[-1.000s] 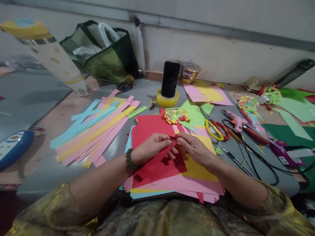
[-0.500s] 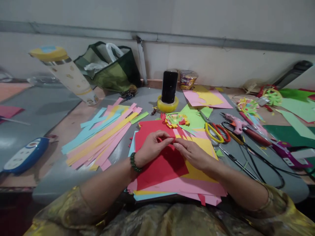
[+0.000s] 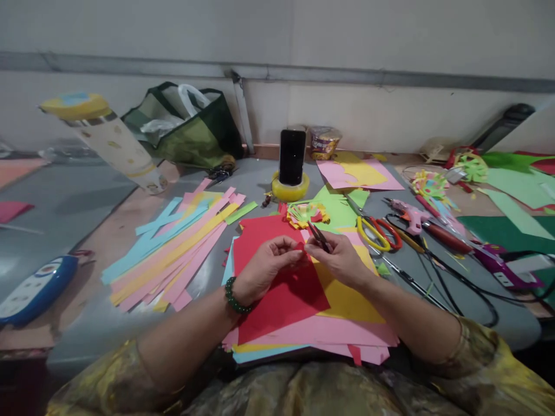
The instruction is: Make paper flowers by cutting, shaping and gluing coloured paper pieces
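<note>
Over a large red sheet (image 3: 269,300), my left hand (image 3: 271,263) pinches a small piece of red paper (image 3: 300,247) between thumb and fingertips. My right hand (image 3: 338,257) is closed round small dark scissors (image 3: 319,237), whose blades point up and to the left. Its thumb is right beside the red piece. A green bead bracelet circles my left wrist. Just beyond the hands lies a fringed paper flower (image 3: 307,215) in yellow, green and red. Yellow (image 3: 351,294) and pink sheets (image 3: 347,330) lie stacked under and beside the red sheet.
Paper strips (image 3: 173,248) fan out on the left. On the right are large scissors (image 3: 377,234), a pink glue gun (image 3: 410,215), a purple one (image 3: 505,266) and cables. A phone (image 3: 292,157) stands in a yellow tape roll (image 3: 290,188) at the back.
The small dark scissors now show in my right hand, pointing up. My fingertips have moved slightly apart, with the red piece still in my left hand. The whole view has shifted a little.
</note>
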`<act>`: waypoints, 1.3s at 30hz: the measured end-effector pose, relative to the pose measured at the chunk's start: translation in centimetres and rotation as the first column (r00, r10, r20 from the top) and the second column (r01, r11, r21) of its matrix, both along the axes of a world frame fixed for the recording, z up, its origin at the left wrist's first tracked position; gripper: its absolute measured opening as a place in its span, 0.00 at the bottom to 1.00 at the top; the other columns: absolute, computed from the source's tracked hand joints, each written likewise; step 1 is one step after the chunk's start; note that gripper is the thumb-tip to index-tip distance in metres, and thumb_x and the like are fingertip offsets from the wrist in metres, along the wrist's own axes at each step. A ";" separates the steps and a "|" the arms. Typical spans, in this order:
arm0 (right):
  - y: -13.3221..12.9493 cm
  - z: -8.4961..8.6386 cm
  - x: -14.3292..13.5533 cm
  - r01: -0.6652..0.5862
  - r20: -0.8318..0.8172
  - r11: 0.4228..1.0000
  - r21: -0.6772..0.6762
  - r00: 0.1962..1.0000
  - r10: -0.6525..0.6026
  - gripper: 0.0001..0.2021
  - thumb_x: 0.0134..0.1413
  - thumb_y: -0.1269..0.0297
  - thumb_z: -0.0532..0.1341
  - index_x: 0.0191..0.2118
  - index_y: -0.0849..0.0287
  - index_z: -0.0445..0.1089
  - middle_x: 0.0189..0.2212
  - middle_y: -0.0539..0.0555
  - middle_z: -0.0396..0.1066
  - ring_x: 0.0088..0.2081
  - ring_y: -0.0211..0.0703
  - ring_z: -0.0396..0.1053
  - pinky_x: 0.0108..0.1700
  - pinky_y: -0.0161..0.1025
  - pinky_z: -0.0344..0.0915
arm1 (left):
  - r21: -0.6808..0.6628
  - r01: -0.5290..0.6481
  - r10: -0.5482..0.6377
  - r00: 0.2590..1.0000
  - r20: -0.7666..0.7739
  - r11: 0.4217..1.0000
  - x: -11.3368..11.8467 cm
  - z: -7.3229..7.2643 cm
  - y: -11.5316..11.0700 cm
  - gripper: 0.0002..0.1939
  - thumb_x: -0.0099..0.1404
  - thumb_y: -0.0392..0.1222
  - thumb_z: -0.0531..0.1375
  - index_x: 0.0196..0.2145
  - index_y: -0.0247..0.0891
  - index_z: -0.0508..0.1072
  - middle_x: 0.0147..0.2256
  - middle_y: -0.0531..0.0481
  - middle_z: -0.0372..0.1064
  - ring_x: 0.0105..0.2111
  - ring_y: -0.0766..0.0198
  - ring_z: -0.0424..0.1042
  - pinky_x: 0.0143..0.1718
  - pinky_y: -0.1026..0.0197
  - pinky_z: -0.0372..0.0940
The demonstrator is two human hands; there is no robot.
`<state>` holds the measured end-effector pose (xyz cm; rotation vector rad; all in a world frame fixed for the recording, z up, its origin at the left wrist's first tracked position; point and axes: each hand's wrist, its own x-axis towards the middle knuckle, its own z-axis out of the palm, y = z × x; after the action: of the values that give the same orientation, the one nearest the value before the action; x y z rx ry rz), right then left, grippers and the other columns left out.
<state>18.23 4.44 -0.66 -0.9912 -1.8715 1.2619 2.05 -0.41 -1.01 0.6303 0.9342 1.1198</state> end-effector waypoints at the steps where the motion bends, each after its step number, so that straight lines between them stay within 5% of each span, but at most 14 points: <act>1: 0.0 -0.1 0.1 -0.009 0.008 1.000 0.003 1.000 0.009 0.14 0.51 0.53 0.61 0.25 0.56 0.64 0.19 0.46 0.61 0.24 0.36 0.54 0.27 0.36 0.52 | 0.003 0.019 -0.019 1.000 -0.023 1.000 0.0 -0.1 0.0 0.23 0.38 0.47 0.79 0.26 0.35 0.73 0.23 0.54 0.73 0.24 0.69 0.73 0.27 0.69 0.65; 5: -0.4 -0.4 0.5 -0.034 0.041 0.999 -0.004 0.999 0.034 0.15 0.54 0.49 0.61 0.30 0.57 0.67 0.20 0.46 0.62 0.23 0.37 0.55 0.27 0.36 0.53 | 0.014 0.080 -0.078 0.991 -0.112 0.997 -0.2 -0.2 0.0 0.21 0.41 0.48 0.78 0.27 0.33 0.76 0.24 0.50 0.75 0.25 0.66 0.74 0.28 0.67 0.67; 9: -1.0 -0.5 0.6 -0.005 -0.082 0.995 -0.096 0.997 -0.003 0.27 0.60 0.36 0.53 0.40 0.58 0.69 0.19 0.43 0.53 0.21 0.37 0.51 0.23 0.36 0.49 | -0.051 0.022 -0.027 0.995 -0.099 0.998 -0.3 0.1 0.0 0.21 0.41 0.48 0.77 0.26 0.35 0.75 0.25 0.49 0.77 0.25 0.65 0.76 0.26 0.67 0.67; 16: -1.3 -0.5 0.3 -0.052 -0.140 0.959 -0.280 0.990 0.012 0.28 0.52 0.31 0.58 0.27 0.55 0.63 0.18 0.42 0.52 0.19 0.33 0.47 0.20 0.34 0.44 | -0.110 -0.056 0.050 0.997 -0.056 0.992 -0.5 0.1 0.2 0.18 0.41 0.45 0.77 0.29 0.35 0.79 0.23 0.50 0.75 0.21 0.68 0.73 0.22 0.69 0.64; 21: -1.5 -0.5 0.2 -0.087 -0.140 0.946 -0.312 0.989 0.045 0.31 0.51 0.31 0.59 0.20 0.54 0.55 0.17 0.43 0.49 0.19 0.32 0.44 0.19 0.35 0.39 | -0.103 -0.081 0.081 0.997 -0.003 0.991 -0.5 -0.1 0.3 0.20 0.38 0.45 0.79 0.26 0.34 0.79 0.24 0.53 0.75 0.25 0.68 0.74 0.27 0.69 0.67; 27: -1.6 -0.5 0.0 -0.100 -0.201 0.912 -0.398 0.979 0.019 0.26 0.51 0.38 0.64 0.44 0.55 0.65 0.18 0.40 0.51 0.19 0.33 0.45 0.20 0.33 0.40 | -0.080 -0.061 0.061 0.998 0.003 0.995 -0.5 -0.4 0.3 0.20 0.40 0.46 0.78 0.29 0.34 0.78 0.24 0.52 0.75 0.24 0.67 0.74 0.29 0.66 0.70; 39: -1.6 -0.7 -0.1 -0.102 -0.214 0.919 -0.381 0.977 0.019 0.24 0.52 0.40 0.64 0.42 0.55 0.66 0.17 0.38 0.49 0.18 0.32 0.43 0.20 0.33 0.40 | -0.074 -0.058 0.057 0.998 -0.004 0.996 -0.2 -0.2 0.2 0.19 0.41 0.46 0.78 0.26 0.34 0.77 0.24 0.52 0.75 0.24 0.68 0.74 0.29 0.67 0.67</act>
<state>18.16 2.81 -1.39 -0.9605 -1.5312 1.7524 1.85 -0.17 -1.20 0.5471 0.9966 1.1304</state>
